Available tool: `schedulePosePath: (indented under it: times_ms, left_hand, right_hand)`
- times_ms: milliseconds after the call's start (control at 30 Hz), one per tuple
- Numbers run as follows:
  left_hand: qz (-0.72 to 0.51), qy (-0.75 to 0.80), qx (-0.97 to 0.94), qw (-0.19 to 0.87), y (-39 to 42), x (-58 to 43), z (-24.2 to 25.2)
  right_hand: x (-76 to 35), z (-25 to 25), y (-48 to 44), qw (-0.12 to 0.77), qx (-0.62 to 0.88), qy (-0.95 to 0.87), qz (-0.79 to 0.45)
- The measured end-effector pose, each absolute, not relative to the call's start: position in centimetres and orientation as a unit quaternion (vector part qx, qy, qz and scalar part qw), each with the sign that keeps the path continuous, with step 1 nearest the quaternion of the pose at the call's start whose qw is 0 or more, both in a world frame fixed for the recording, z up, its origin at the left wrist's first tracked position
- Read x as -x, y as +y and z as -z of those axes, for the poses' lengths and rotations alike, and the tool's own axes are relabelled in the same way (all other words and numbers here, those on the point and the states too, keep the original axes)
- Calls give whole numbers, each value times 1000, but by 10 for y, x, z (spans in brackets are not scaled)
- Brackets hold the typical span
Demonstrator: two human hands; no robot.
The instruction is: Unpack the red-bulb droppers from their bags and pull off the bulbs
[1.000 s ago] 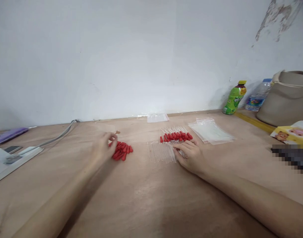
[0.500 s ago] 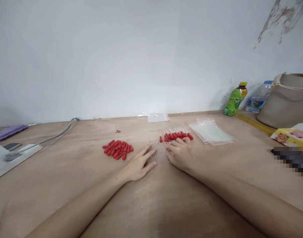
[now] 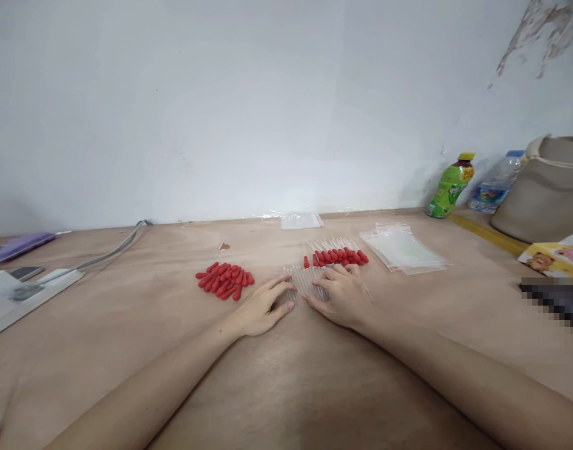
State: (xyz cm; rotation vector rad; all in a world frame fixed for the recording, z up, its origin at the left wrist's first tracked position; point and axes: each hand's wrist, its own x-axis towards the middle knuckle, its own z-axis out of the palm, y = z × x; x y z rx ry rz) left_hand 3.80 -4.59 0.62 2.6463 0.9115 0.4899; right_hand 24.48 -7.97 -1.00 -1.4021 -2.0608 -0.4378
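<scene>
A flat row of thin clear tubes (image 3: 302, 281), like dropper pipettes, lies on the table between my hands. My left hand (image 3: 266, 306) rests at the row's left edge, fingers apart, fingertips touching the outer tubes. Over the right part of the row my right hand (image 3: 342, 297) lies with its fingers spread, hiding some tubes. Just beyond it, several red rubber bulbs (image 3: 337, 257) sit in a line, with thin clear tubes extending from them toward the wall. A loose pile of red bulbs (image 3: 225, 280) lies left of my left hand.
Clear zip bags (image 3: 405, 249) lie to the right, and another bag (image 3: 301, 221) is by the wall. Farther right stand a green bottle (image 3: 451, 186), a water bottle (image 3: 497, 184) and a grey bucket (image 3: 543, 187). A power strip (image 3: 56, 294) with cables is at left.
My right thumb and fingers have shifted left across the tubes. My left fingers have drawn in slightly at the row's left edge. The red bulbs have stayed in their groups.
</scene>
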Motion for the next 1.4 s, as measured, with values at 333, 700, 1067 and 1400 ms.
schedulePosePath:
  times_ms: [333,700,1067,1400]
  left_hand:
    - [-253,341,-889,174,-30,-50,-7]
    - [-205,539,-800,165,40,-115,-12]
    - [-222,607,-748,148,37,-116,-21]
    - [-285,348,-891,65,-43,-49,-19]
  right_hand:
    - [-256,6,-91,299,528,-783,137]
    - [-255,11,-94,327,515,-783,123]
    - [-259,18,-93,411,521,-737,128]
    - [-266,12,-97,433,453,-744,231]
